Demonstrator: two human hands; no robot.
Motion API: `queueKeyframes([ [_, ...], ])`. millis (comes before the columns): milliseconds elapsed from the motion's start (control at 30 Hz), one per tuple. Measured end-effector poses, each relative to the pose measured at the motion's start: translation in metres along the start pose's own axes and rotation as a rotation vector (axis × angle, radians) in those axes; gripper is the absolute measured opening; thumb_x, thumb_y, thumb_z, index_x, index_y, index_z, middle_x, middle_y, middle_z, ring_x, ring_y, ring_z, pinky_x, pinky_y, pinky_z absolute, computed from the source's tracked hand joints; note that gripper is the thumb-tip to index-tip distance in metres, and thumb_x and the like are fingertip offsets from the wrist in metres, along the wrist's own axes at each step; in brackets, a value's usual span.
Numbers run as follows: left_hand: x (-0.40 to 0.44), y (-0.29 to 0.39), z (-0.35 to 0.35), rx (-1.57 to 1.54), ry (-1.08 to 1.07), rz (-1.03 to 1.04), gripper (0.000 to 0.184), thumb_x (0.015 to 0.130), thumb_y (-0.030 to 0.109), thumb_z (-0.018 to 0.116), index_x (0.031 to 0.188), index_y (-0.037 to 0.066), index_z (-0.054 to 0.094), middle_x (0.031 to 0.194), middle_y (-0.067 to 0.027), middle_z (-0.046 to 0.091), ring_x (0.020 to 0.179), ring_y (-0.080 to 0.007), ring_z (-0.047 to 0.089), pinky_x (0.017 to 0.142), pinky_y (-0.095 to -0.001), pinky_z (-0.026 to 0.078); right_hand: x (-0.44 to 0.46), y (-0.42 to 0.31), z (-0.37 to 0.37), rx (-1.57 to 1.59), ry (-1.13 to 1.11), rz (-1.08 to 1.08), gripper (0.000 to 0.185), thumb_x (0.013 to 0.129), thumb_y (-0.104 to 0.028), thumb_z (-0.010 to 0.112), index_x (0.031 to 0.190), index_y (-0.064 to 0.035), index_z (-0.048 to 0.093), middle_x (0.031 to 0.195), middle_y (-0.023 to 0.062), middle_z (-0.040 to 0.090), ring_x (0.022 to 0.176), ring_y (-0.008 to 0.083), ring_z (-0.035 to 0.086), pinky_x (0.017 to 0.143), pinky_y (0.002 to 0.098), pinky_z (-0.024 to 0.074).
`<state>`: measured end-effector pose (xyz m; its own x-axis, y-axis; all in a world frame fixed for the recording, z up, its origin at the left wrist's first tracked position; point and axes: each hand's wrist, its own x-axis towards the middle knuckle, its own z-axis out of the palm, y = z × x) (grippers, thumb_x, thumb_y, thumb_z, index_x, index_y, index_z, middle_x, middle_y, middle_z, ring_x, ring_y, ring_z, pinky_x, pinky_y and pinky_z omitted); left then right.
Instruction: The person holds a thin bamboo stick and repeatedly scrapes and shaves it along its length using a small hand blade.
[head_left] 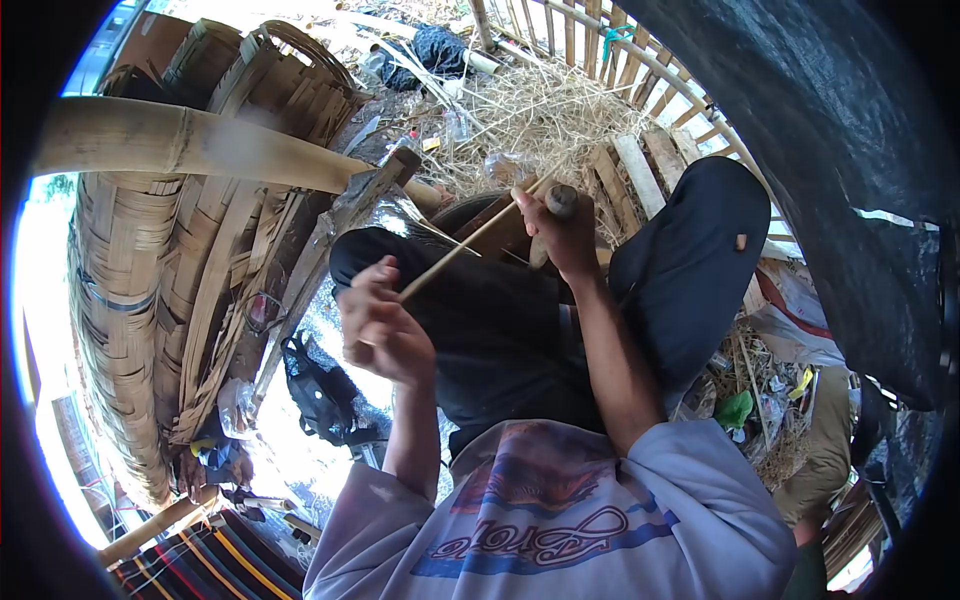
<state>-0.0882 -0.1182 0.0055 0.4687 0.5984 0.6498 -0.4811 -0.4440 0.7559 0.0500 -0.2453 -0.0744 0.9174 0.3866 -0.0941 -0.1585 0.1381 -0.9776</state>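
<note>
My left hand (385,325) is raised over my left thigh, its fingers loosely curled and apart. The lower end of a thin pale stick (445,262) reaches the edge of this hand. From there the stick slants up and right to my right hand (565,235), where the thumb lies against it. That hand is closed around a tool's wooden handle (562,200), whose round end shows above the fist. Most of the tool is hidden by the hand. Under the stick, between my knees, is a brown wooden piece (500,228).
A thick bamboo pole (240,145) crosses the left side beside large woven bamboo panels (130,290). Straw and shavings (540,110) cover the ground ahead. Dark plastic sheeting (800,130) hangs at right. A black bag (320,390) lies at left. Another person's leg (820,450) shows at lower right.
</note>
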Motion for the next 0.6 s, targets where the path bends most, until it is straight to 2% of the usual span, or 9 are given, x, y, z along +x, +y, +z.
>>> queueKeyframes([
  [33,0.013,0.005,-0.003,-0.131,0.108,-0.075,0.035,0.091,0.039,0.051,0.078,0.007,0.049,0.078,-0.0031,0.049,0.09,-0.0227,0.058,0.092,-0.0466,0.049,0.003,-0.001,-0.002,0.003,-0.001,-0.004,0.024,0.081,-0.015,0.069,0.063,-0.0067,0.054,0.053,-0.001,0.052,0.05,0.0053,0.049,0.049,0.0221,0.037],
  [67,0.026,0.011,-0.002,-0.17,0.209,-0.101,0.032,0.091,0.04,0.05,0.08,0.01,0.05,0.073,0.0002,0.047,0.08,-0.0146,0.057,0.079,-0.0367,0.053,0.006,-0.001,-0.005,-0.022,0.029,-0.086,0.027,0.081,-0.016,0.07,0.061,-0.0073,0.054,0.053,-0.0022,0.052,0.049,0.0039,0.047,0.048,0.0213,0.0365],
  [133,0.046,0.026,-0.014,-0.537,0.298,-0.218,0.033,0.092,0.042,0.046,0.078,0.013,0.049,0.064,0.0031,0.038,0.059,-0.0077,0.043,0.053,-0.0229,0.045,0.009,-0.011,-0.011,0.034,0.09,-0.171,0.028,0.08,-0.016,0.07,0.06,-0.0078,0.053,0.054,-0.0033,0.052,0.049,0.0027,0.047,0.048,0.0202,0.0366],
  [167,0.057,0.029,-0.02,-0.536,0.294,-0.212,0.033,0.092,0.042,0.046,0.078,0.013,0.049,0.064,0.0031,0.038,0.059,-0.0077,0.043,0.053,-0.0229,0.045,0.01,-0.023,-0.015,0.037,0.157,-0.155,0.026,0.08,-0.016,0.07,0.062,-0.0075,0.054,0.054,-0.0032,0.052,0.05,0.0027,0.047,0.048,0.0201,0.0368],
  [233,0.075,0.034,-0.028,-0.592,0.104,-0.102,0.037,0.093,0.047,0.042,0.084,0.013,0.052,0.061,0.0041,0.034,0.053,-0.0062,0.025,0.04,-0.0187,0.02,0.012,-0.036,-0.025,0.07,0.265,-0.15,0.023,0.08,-0.015,0.07,0.064,-0.0069,0.055,0.055,-0.0031,0.052,0.05,0.0029,0.047,0.048,0.0204,0.0373],
  [333,0.097,0.056,-0.026,-0.535,0.106,-0.076,0.041,0.094,0.048,0.039,0.073,0.013,0.045,0.058,0.0038,0.027,0.049,-0.0066,0.019,0.037,-0.0185,0.015,0.012,-0.043,-0.035,0.154,0.337,-0.167,0.019,0.079,-0.013,0.07,0.068,-0.006,0.056,0.057,-0.0026,0.053,0.05,0.004,0.049,0.048,0.0208,0.0383],
  [400,0.112,0.069,-0.026,-0.556,0.104,-0.046,0.044,0.096,0.046,0.036,0.066,0.014,0.033,0.057,0.0035,0.024,0.046,-0.006,0.017,0.036,-0.0197,0.013,0.01,-0.047,-0.037,0.207,0.384,-0.182,0.017,0.079,-0.01,0.07,0.07,-0.0057,0.056,0.058,-0.0019,0.054,0.051,0.0047,0.049,0.049,0.0208,0.0385],
  [467,0.125,0.082,-0.031,-0.654,-0.164,-0.05,0.044,0.097,0.045,0.032,0.066,0.016,0.026,0.057,0.0029,0.023,0.043,-0.0059,0.017,0.036,-0.0214,0.011,0.008,-0.053,-0.037,0.205,0.388,-0.175,0.016,0.079,-0.008,0.07,0.07,-0.0058,0.056,0.059,-0.0014,0.054,0.051,0.005,0.05,0.05,0.0208,0.0384],
  [600,0.139,0.108,-0.033,-0.679,-0.356,-0.043,0.043,0.098,0.047,0.027,0.068,0.016,0.029,0.054,0.0032,0.023,0.041,-0.0061,0.016,0.039,-0.0223,0.021,0.006,-0.057,-0.036,0.227,0.383,-0.209,0.016,0.079,-0.007,0.069,0.07,-0.0059,0.057,0.06,-0.0013,0.054,0.052,0.0051,0.05,0.05,0.0209,0.0383],
])
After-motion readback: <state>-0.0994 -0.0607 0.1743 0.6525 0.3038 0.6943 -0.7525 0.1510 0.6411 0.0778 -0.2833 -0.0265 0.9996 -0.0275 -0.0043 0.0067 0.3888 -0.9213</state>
